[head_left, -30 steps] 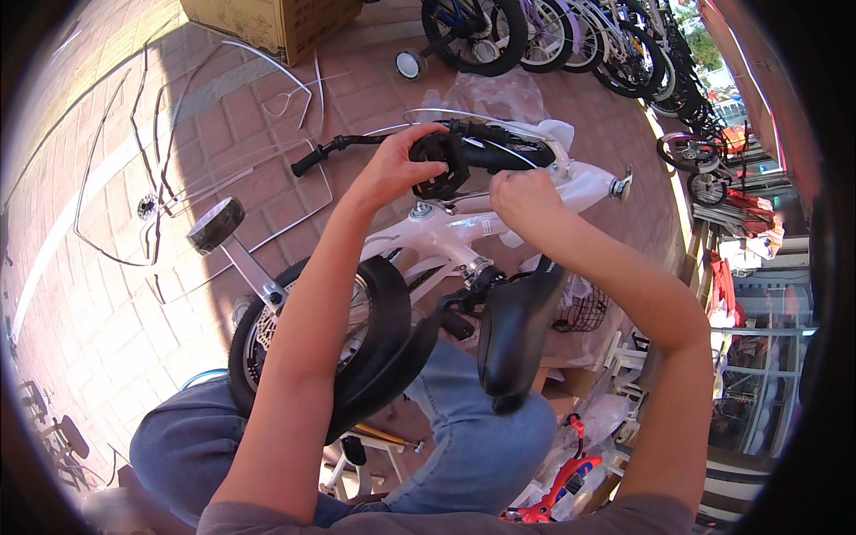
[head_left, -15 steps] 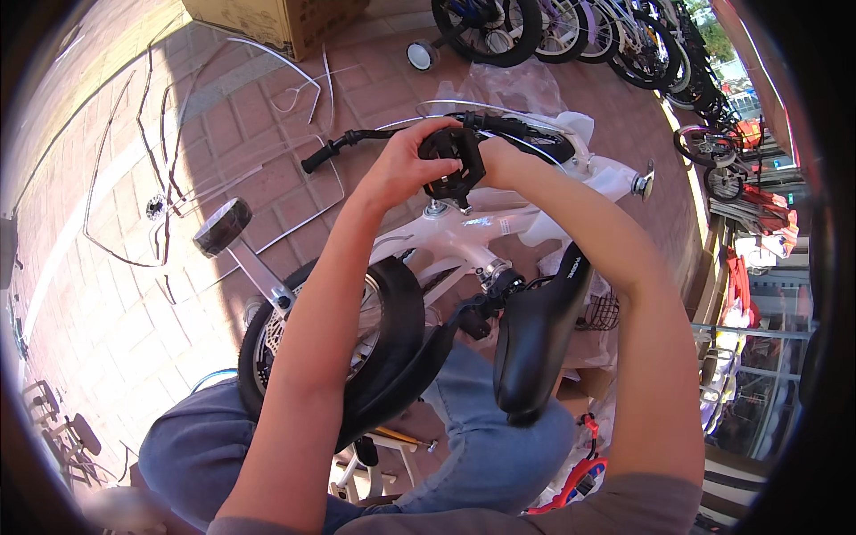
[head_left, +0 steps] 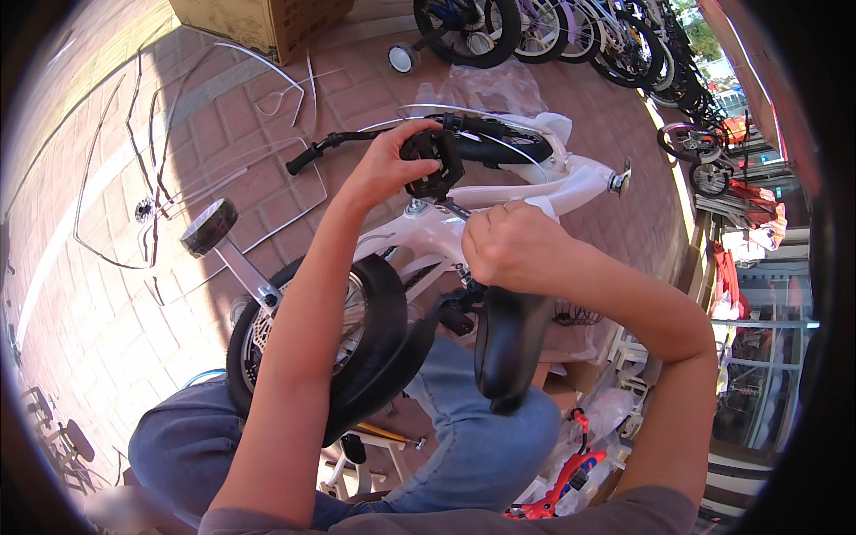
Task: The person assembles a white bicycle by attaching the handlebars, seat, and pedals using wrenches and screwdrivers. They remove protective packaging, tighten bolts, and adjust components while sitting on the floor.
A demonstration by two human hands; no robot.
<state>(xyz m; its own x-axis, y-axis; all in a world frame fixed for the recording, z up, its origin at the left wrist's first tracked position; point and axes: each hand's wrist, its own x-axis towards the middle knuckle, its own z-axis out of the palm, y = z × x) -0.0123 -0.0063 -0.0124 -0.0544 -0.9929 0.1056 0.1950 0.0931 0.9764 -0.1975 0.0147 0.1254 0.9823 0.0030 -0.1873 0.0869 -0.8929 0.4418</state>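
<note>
A small white bicycle frame point(head_left: 426, 234) lies on its side across my lap. My left hand point(head_left: 388, 169) is closed around a black pedal point(head_left: 437, 165), thumb on its near side, just above the crank end. My right hand point(head_left: 515, 245) makes a fist over the frame, gripping what looks like a wrench point(head_left: 455, 208); its grey metal end reaches to the pedal's base, and the rest is hidden. Below that fist hangs the black saddle point(head_left: 508, 352). The fat-tyred wheel point(head_left: 383, 308) is beside my left forearm, with a training wheel point(head_left: 209, 227) sticking out on an arm.
Beyond my hands are the handlebar point(head_left: 334, 141) and another wheel. Loose straps point(head_left: 134, 178) lie on the brick paving at left. A cardboard box point(head_left: 267, 27) stands at the far side, parked bicycles point(head_left: 553, 31) at far right. Red parts and plastic wrap point(head_left: 575, 473) lie near my right elbow.
My right hand has come away from the pedal toward me and to the right, and a metal tool end now shows from its fist. My left hand still grips the pedal.
</note>
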